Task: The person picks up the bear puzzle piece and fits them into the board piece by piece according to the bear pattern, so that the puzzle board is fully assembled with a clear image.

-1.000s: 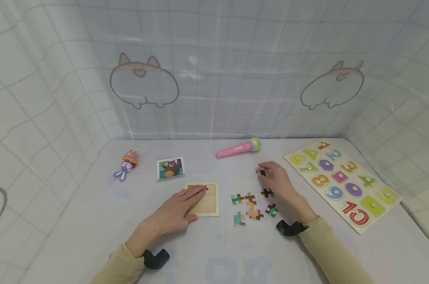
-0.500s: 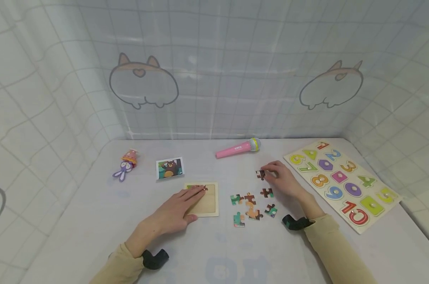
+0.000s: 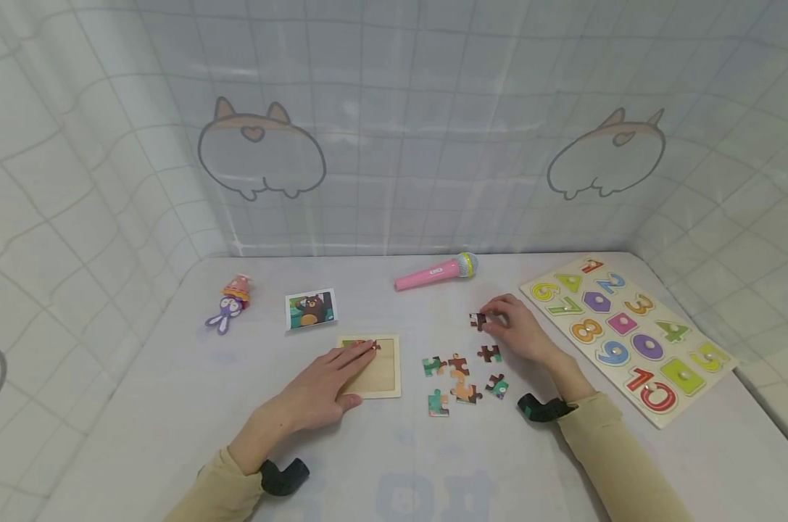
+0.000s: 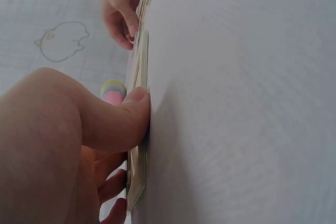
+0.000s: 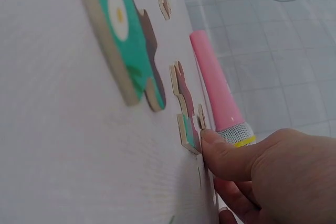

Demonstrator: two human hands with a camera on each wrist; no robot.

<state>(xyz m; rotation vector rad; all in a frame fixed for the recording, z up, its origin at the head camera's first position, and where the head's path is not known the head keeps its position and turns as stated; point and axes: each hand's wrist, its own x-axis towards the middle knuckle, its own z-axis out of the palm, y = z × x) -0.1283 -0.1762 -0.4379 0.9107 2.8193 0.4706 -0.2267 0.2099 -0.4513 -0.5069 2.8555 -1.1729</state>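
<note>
My left hand (image 3: 318,388) lies across the left side of a square wooden puzzle tray (image 3: 396,370). Its fingers are straight, with the tips at a small brown puzzle piece (image 3: 377,346) along the top inside edge; they hide part of the tray. The left thumb (image 4: 134,111) touches the rim in the left wrist view. My right hand (image 3: 514,326) pinches a brown-and-white puzzle piece (image 3: 477,321) between thumb and fingers, low over the table. Below it lies a brown-and-green piece (image 3: 489,354), and a green piece with a flower (image 3: 497,386) is further down.
Several loose puzzle pieces (image 3: 438,404) lie right of the tray. A pink toy microphone (image 3: 429,277) and a bear picture card (image 3: 311,309) lie behind. A purple rabbit toy (image 3: 232,304) is at far left, a number-and-shape board (image 3: 628,337) at right.
My right hand has shifted slightly to the right, and more of the puzzle piece at its fingertips now shows. My left hand stays on the tray.
</note>
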